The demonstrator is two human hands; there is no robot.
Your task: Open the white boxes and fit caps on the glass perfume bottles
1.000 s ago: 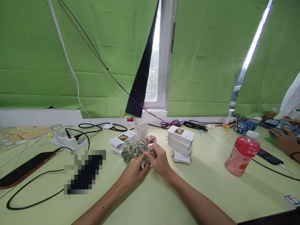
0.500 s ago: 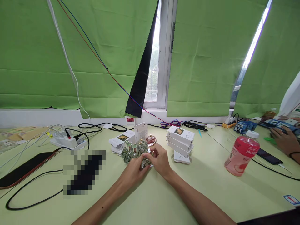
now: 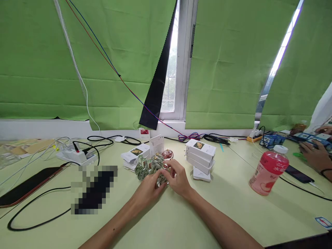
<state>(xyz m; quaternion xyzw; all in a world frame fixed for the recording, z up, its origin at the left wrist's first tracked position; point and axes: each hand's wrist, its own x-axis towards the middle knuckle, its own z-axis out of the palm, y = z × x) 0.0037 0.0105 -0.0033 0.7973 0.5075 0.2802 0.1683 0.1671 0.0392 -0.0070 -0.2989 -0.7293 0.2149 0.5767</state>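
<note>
Both hands meet over a small greenish glass bottle [image 3: 160, 181] at the middle of the table, their fingers covering much of it. My left hand [image 3: 149, 187] is closed around its near side. Pinched fingers of my right hand [image 3: 179, 178] are at its upper right. Just left and behind stand several ribbed green glass bottles [image 3: 141, 173] with shiny metal necks. A round pinkish bottle [image 3: 167, 154] with gold trim is behind my fingers. Thin white boxes [image 3: 137, 151] with a flower picture lie left of the bottles, beside an upright white card [image 3: 156, 145].
Stacked white boxes [image 3: 201, 150] stand right of my hands. Farther right are a pink drink bottle [image 3: 269, 170], a phone [image 3: 299, 174] and another person's hand [image 3: 315, 154]. At left lie a dark phone [image 3: 29, 185], a power strip [image 3: 77, 157] and looping cables.
The fingers of my right hand have shifted slightly at the small bottle. Otherwise the view has only moved a little with my head.
</note>
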